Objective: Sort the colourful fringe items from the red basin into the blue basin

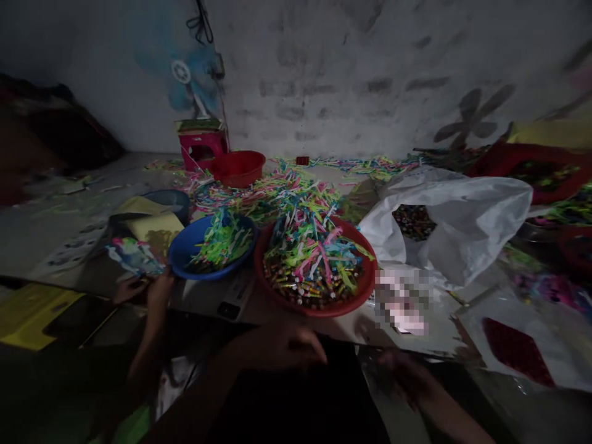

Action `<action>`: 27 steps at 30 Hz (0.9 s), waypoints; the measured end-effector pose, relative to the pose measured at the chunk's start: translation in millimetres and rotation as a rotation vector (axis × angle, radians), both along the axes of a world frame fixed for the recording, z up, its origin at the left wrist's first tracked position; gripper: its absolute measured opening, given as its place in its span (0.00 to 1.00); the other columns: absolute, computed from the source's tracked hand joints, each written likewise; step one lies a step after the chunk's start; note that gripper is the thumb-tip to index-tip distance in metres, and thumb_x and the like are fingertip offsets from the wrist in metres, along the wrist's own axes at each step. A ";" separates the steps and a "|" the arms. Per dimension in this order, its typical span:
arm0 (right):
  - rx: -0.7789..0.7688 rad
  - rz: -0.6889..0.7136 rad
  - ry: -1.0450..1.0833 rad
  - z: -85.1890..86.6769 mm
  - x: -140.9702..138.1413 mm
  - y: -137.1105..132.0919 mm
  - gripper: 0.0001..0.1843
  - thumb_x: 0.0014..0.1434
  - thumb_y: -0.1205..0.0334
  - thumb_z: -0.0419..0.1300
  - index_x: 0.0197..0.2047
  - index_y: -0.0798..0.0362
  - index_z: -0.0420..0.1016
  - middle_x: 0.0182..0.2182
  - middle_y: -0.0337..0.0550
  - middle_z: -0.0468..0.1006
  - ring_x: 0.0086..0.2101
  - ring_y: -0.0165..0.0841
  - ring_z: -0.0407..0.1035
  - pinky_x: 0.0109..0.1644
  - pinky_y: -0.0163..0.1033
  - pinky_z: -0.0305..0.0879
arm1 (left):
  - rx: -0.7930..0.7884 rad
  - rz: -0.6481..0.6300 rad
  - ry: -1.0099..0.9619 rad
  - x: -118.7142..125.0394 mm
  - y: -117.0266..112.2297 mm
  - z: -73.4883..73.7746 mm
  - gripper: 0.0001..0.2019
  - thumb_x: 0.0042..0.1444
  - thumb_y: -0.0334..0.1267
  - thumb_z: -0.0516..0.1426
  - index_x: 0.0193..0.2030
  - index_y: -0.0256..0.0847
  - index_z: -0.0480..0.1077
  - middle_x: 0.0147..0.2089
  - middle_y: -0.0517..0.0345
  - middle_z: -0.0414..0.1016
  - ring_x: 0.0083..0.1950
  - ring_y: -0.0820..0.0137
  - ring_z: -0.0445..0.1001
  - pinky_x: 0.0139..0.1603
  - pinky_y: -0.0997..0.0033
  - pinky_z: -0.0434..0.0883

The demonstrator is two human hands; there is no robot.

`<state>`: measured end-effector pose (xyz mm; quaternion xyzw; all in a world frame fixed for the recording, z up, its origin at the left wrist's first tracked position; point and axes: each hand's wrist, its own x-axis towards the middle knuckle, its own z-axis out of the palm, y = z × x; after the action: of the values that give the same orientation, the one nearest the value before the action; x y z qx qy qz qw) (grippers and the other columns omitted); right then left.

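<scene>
My left hand (296, 346) is over my dark lap, just below the front edge of the table. Its fingers are loosely bent and apart, with nothing visible in them. Lower right, my right hand (401, 371) hangs below the table edge; motion and dim light smear its fingers. Nearest to both hands stands a red basin (319, 307) of small dark, banded sticks with bright paper-like streamers (308, 237) heaped on top. A blue basin (210, 272) left of it holds green and pale streamers.
At left, a co-worker's hands (150, 287) hold a bunch of coloured streamers (134, 254). A white sack (467, 228) of dark pieces stands right. Behind are another red basin (238, 169), a pink stool (201, 148) and a fan (182, 74). A phone (229, 308) lies near the edge.
</scene>
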<state>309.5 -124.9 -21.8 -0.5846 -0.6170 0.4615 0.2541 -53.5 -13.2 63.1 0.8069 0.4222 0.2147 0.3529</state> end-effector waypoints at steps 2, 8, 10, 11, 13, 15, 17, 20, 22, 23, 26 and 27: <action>0.114 0.139 -0.006 28.8 -14.8 23.7 0.19 0.65 0.53 0.43 0.48 0.50 0.70 0.28 0.41 0.73 0.27 0.31 0.68 0.31 0.36 0.66 | 0.038 0.067 -0.024 25.7 4.5 -0.4 0.14 0.56 0.47 0.51 0.39 0.46 0.74 0.33 0.59 0.77 0.41 0.66 0.74 0.40 0.70 0.68; 0.636 0.158 -0.513 76.2 -97.8 106.8 0.15 0.63 0.60 0.48 0.44 0.49 0.75 0.42 0.48 0.75 0.41 0.37 0.69 0.46 0.41 0.64 | 0.266 0.325 0.170 65.9 51.6 0.1 0.12 0.54 0.43 0.55 0.34 0.37 0.74 0.36 0.50 0.75 0.38 0.65 0.72 0.42 0.69 0.65; 0.611 0.161 -0.671 71.4 -113.8 120.3 0.13 0.62 0.60 0.50 0.42 0.49 0.76 0.39 0.48 0.76 0.38 0.38 0.71 0.41 0.40 0.64 | 0.274 0.326 0.283 72.8 57.9 -3.8 0.09 0.51 0.41 0.58 0.29 0.36 0.74 0.32 0.49 0.74 0.35 0.65 0.72 0.40 0.68 0.65; 0.595 0.165 -0.707 67.7 -117.4 123.7 0.12 0.62 0.60 0.51 0.42 0.50 0.76 0.38 0.48 0.77 0.37 0.38 0.71 0.40 0.39 0.64 | 0.273 0.329 0.302 74.0 58.2 -5.5 0.08 0.50 0.40 0.58 0.28 0.36 0.74 0.31 0.49 0.74 0.35 0.65 0.72 0.39 0.68 0.65; 0.580 0.175 -0.690 61.2 -117.9 125.2 0.10 0.60 0.60 0.53 0.41 0.50 0.75 0.36 0.47 0.78 0.36 0.37 0.71 0.39 0.38 0.64 | 0.281 0.347 0.257 70.2 54.5 -7.2 0.07 0.51 0.38 0.58 0.29 0.37 0.74 0.31 0.51 0.74 0.35 0.66 0.71 0.39 0.69 0.65; 0.574 0.183 -0.616 58.2 -113.8 123.2 0.09 0.59 0.61 0.55 0.41 0.49 0.75 0.37 0.46 0.78 0.37 0.36 0.72 0.41 0.38 0.63 | 0.302 0.363 0.127 58.7 47.2 -6.5 0.07 0.52 0.37 0.57 0.34 0.38 0.74 0.35 0.52 0.75 0.38 0.67 0.72 0.41 0.70 0.66; 0.549 0.187 -0.554 58.1 -110.2 121.1 0.09 0.57 0.61 0.58 0.40 0.49 0.75 0.37 0.45 0.78 0.38 0.36 0.72 0.42 0.37 0.63 | 0.312 0.384 -0.036 43.0 38.4 -4.9 0.08 0.53 0.37 0.56 0.38 0.39 0.74 0.40 0.52 0.76 0.41 0.68 0.72 0.44 0.71 0.66; 0.512 0.179 -0.498 57.9 -109.8 121.0 0.08 0.53 0.60 0.61 0.37 0.51 0.74 0.35 0.44 0.77 0.35 0.35 0.71 0.39 0.35 0.62 | 0.247 0.387 -0.208 23.3 25.5 -4.9 0.10 0.53 0.37 0.56 0.41 0.41 0.74 0.43 0.53 0.76 0.44 0.67 0.73 0.46 0.71 0.67; 0.498 0.155 -0.479 55.0 -111.0 122.9 0.07 0.52 0.63 0.60 0.36 0.53 0.73 0.33 0.44 0.77 0.34 0.35 0.71 0.37 0.35 0.61 | 0.141 0.352 -0.281 18.0 18.6 -7.1 0.10 0.52 0.34 0.56 0.41 0.42 0.75 0.44 0.55 0.77 0.46 0.66 0.73 0.47 0.70 0.68; 0.488 0.138 -0.468 52.8 -111.2 124.2 0.07 0.53 0.65 0.59 0.37 0.53 0.72 0.32 0.44 0.77 0.34 0.35 0.71 0.36 0.35 0.61 | 0.088 0.336 -0.321 17.9 16.1 -8.5 0.10 0.51 0.33 0.55 0.40 0.41 0.75 0.44 0.56 0.77 0.46 0.66 0.74 0.47 0.70 0.68; 0.487 0.098 -0.402 46.6 -108.0 127.1 0.14 0.53 0.69 0.54 0.45 0.55 0.70 0.35 0.47 0.77 0.35 0.36 0.71 0.39 0.38 0.63 | -0.001 0.349 -0.475 24.3 12.3 -11.8 0.07 0.49 0.31 0.55 0.33 0.39 0.74 0.40 0.55 0.78 0.45 0.66 0.75 0.47 0.69 0.69; 0.511 0.075 -0.376 45.9 -106.0 127.1 0.16 0.54 0.68 0.53 0.47 0.55 0.69 0.37 0.49 0.76 0.37 0.37 0.71 0.42 0.39 0.63 | -0.019 0.360 -0.523 27.4 12.1 -12.3 0.05 0.49 0.33 0.55 0.31 0.39 0.73 0.38 0.54 0.78 0.44 0.66 0.75 0.46 0.68 0.69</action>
<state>203.5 2.2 24.1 -0.5539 -0.7702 0.1845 0.2569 -26.2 -1.1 50.9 0.6334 0.4550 0.4701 0.4133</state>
